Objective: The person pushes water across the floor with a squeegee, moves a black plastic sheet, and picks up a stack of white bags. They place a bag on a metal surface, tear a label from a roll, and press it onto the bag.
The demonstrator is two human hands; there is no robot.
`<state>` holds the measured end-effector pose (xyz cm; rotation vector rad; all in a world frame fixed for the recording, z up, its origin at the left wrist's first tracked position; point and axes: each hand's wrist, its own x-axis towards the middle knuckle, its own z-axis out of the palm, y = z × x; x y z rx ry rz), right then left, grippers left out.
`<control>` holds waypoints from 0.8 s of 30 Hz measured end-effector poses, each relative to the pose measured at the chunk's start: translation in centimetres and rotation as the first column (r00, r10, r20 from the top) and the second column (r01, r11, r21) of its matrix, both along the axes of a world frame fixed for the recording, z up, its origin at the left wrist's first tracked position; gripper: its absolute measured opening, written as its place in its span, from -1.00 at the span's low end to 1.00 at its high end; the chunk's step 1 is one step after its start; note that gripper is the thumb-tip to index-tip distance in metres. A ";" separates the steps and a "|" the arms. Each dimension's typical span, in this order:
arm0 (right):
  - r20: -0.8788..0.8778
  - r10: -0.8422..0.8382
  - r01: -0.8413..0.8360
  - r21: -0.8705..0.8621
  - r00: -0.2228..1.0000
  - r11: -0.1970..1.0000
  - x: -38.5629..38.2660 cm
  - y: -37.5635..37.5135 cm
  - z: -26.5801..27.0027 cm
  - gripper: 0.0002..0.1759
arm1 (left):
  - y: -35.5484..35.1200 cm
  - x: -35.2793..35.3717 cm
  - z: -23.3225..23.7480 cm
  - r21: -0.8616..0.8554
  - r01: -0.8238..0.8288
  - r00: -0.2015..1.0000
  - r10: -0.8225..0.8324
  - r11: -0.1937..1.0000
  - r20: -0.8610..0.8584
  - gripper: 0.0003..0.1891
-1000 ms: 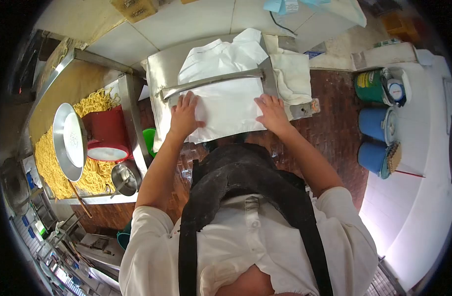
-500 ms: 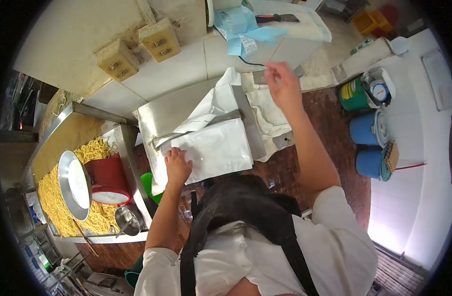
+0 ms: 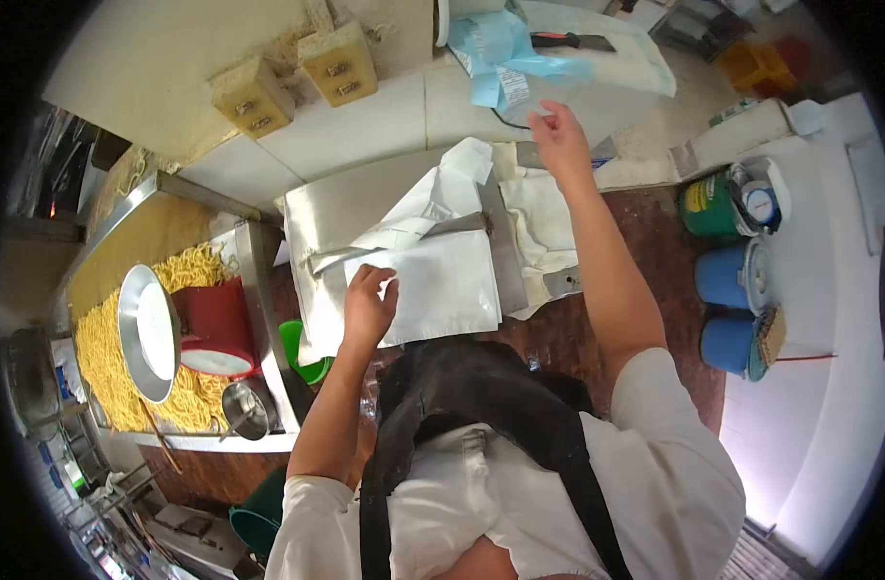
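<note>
A stack of white plastic bags [image 3: 441, 290] lies on a steel surface [image 3: 312, 208] in front of me, the upper ones folded back and crumpled. At the left part of the stack is my left hand [image 3: 370, 307], its fingers loosely bent and apart with nothing in them. My right hand [image 3: 562, 143] is raised beyond the stack on the right, fingers half curled and thumb apart, and it holds nothing visible. It overlaps the end of a black cord [image 3: 508, 122] in this view. A light blue printed plastic wrapper [image 3: 505, 60] lies just behind it.
Left, yellow noodles [image 3: 99, 362] fill a tray holding a metal bowl [image 3: 133, 333], a red container [image 3: 214, 329] and a small steel pot [image 3: 247, 408]. A black-and-red-handled tool [image 3: 573, 42] lies behind. Buckets [image 3: 723, 275] line the right wall. White cloth [image 3: 539, 213] lies beside the bags.
My left hand has lifted from lying flatter on the bags and its fingers have bent. My right hand stays raised, its fingers slightly more curled. The view has shifted a little.
</note>
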<state>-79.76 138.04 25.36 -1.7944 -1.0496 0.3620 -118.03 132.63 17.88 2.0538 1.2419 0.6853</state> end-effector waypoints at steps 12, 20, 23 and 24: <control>-0.003 0.218 -0.209 0.270 0.976 0.940 0.1 4.5 9.1 -0.44 | 15.6 17.5 13.7 0.329 0.147 0.912 -0.256 0.933 0.319 -0.66; 0.174 0.321 -0.364 0.373 0.931 0.854 3.1 7.3 8.6 -0.57 | 18.9 24.3 16.2 0.370 0.079 0.964 -0.164 0.926 0.207 -0.67; 0.042 0.213 -0.217 0.277 0.976 0.936 3.1 5.3 8.8 -0.70 | 18.9 24.7 14.4 0.436 0.109 0.960 -0.208 0.894 0.187 -0.78; -0.068 0.190 -0.165 0.270 0.979 0.948 3.5 4.8 8.1 -0.73 | 18.2 24.4 14.1 0.478 0.116 0.964 -0.214 0.871 0.155 -0.79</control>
